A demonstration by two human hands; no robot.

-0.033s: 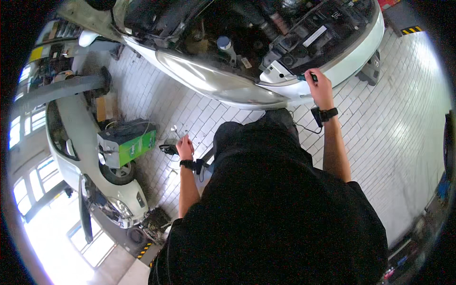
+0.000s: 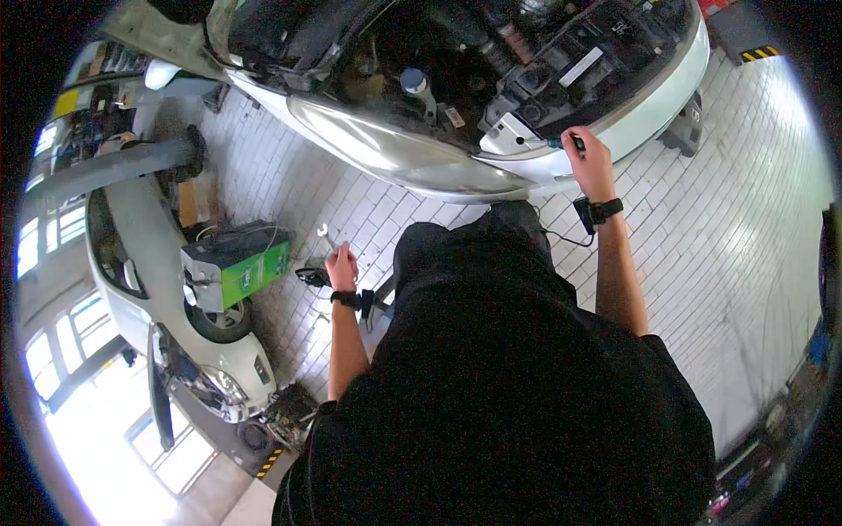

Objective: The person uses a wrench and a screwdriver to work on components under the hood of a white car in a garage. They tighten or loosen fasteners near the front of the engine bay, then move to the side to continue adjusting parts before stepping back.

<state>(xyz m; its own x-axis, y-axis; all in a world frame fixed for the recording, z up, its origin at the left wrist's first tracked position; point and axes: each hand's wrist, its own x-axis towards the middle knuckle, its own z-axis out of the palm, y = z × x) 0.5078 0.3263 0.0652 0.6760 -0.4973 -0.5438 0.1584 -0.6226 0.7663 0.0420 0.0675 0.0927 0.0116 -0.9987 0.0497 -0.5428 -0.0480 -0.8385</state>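
Note:
Along the top lies a pale car front with its engine bay exposed. My right hand (image 2: 592, 167) grips a dark green-handled screwdriver (image 2: 561, 141) at a pale bracket (image 2: 504, 133) on the front edge of the bay, just above the bumper (image 2: 631, 127). Where the screwdriver's tip sits exactly is too small to tell. Lower and to the left, my left hand (image 2: 342, 267) holds a metal open-ended wrench (image 2: 325, 235), its head pointing up over the tiled floor. A dark object (image 2: 311, 276) is just left of that hand. Both wrists wear black straps with small devices.
A second pale car (image 2: 132, 245) stands at left beside a grey lift arm (image 2: 105, 167). A green and grey machine (image 2: 246, 272) is on the tiled floor (image 2: 737, 245) near it. A dark stand (image 2: 680, 131) is under the bumper. Yellow-black striped marking (image 2: 759, 53) shows at upper right.
The wrench in my left hand has shifted very slightly. My right hand and the screwdriver have not visibly moved.

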